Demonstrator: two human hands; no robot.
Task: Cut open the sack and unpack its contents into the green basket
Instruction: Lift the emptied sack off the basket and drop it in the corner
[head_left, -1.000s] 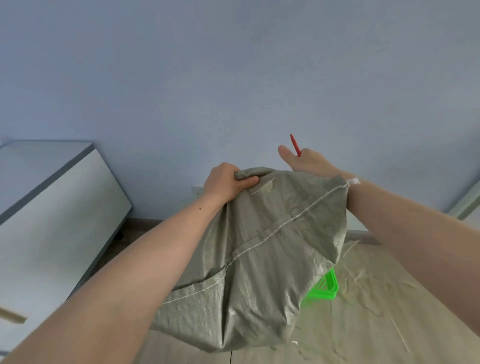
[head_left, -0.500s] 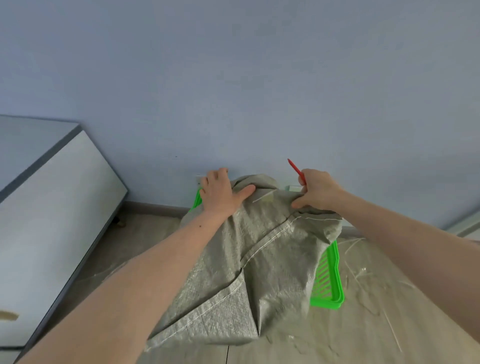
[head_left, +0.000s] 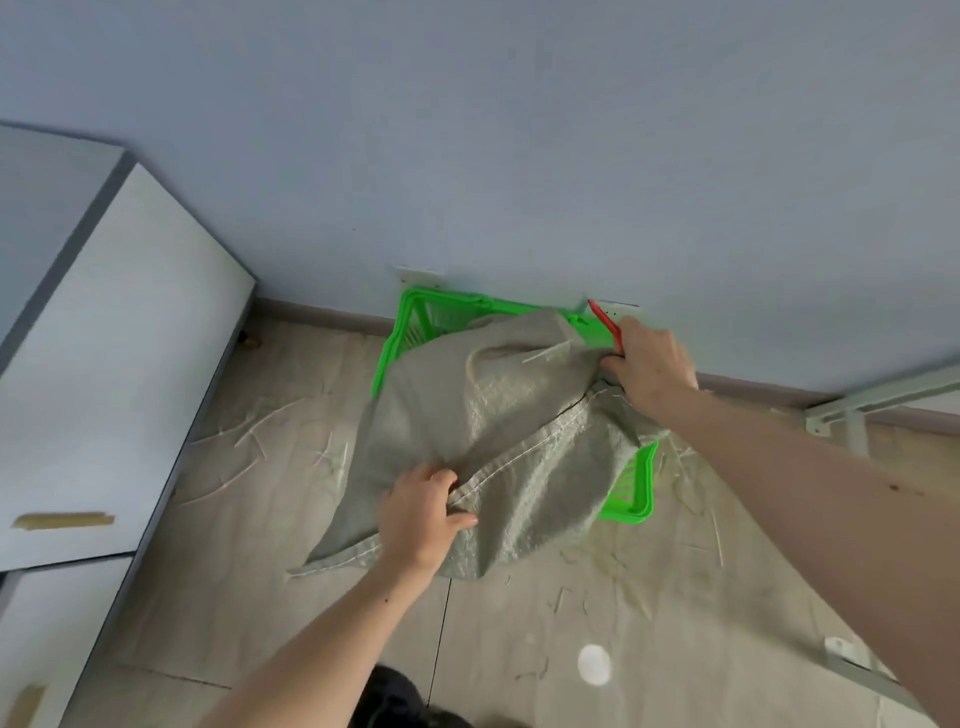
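Left hand (head_left: 423, 512) grips the sack (head_left: 483, 431) draped over the green basket (head_left: 631, 488); right hand (head_left: 647, 366), pinching sack and seemingly a red cutter (head_left: 605, 325), could nick fingers

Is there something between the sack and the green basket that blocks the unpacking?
Nothing visible does. The sack lies draped directly over the green basket; the left hand grips its near seam, the right hand holds its far edge and a red cutter. The basket's inside is mostly hidden.
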